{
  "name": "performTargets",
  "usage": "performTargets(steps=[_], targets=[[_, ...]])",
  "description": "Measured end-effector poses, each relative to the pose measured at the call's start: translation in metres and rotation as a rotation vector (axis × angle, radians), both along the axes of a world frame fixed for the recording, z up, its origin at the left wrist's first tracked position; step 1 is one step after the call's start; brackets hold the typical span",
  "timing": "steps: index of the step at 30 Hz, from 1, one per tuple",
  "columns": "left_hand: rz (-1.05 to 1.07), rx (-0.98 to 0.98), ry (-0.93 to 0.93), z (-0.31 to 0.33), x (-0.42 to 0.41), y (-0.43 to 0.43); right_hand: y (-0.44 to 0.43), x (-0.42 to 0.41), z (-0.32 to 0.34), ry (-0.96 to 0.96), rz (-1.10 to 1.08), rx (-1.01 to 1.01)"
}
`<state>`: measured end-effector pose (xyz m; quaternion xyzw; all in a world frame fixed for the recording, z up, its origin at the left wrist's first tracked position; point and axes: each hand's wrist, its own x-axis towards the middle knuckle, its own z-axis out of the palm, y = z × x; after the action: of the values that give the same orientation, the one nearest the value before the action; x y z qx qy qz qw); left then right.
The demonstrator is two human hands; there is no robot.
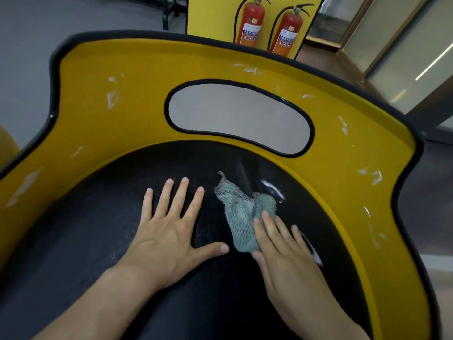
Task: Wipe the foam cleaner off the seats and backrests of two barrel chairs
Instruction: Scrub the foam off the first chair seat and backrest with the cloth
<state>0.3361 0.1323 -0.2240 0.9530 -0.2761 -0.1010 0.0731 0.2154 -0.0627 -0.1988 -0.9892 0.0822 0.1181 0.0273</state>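
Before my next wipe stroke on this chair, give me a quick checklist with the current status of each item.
1. Cloth under right hand: ok, pressed flat on the seat.
2. Left hand bracing, spread flat on the seat: ok.
3. Seat free of foam: not ok, white streaks just right of the cloth.
4. Backrest wiped: not ok, smears on both sides.
5. Cloth still clean enough: cannot tell.

glossy smooth yellow backrest (137, 123), matt black seat (98, 229), a woven teal cloth (241, 217), shiny red extinguishers (252, 20).
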Motion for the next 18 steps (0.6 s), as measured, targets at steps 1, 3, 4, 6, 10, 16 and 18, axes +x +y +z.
performTargets(steps=[1, 3, 4, 6, 10, 16, 18], targets=[[-0.002, 0.013, -0.003, 0.001, 0.0, 0.0, 0.002, 0.013, -0.003, -0.029, -0.003, 0.009], [-0.008, 0.017, -0.007, 0.001, -0.001, 0.0, 0.002, 0.044, -0.006, -0.095, 0.002, 0.046], [-0.009, 0.01, -0.007, 0.002, -0.001, 0.0, 0.002, 0.062, -0.005, -0.134, 0.003, 0.051], [-0.009, -0.001, -0.005, 0.002, -0.002, 0.001, 0.005, 0.094, 0.0, -0.16, -0.02, 0.063], [-0.004, -0.004, -0.025, 0.003, -0.002, 0.0, 0.014, 0.104, 0.004, -0.154, -0.058, 0.081], [-0.004, -0.078, -0.037, -0.003, 0.0, 0.002, 0.021, 0.008, 0.005, -0.025, -0.026, 0.044], [-0.033, -0.061, -0.028, -0.008, 0.0, 0.002, 0.02, -0.013, -0.003, 0.06, -0.034, 0.035]])
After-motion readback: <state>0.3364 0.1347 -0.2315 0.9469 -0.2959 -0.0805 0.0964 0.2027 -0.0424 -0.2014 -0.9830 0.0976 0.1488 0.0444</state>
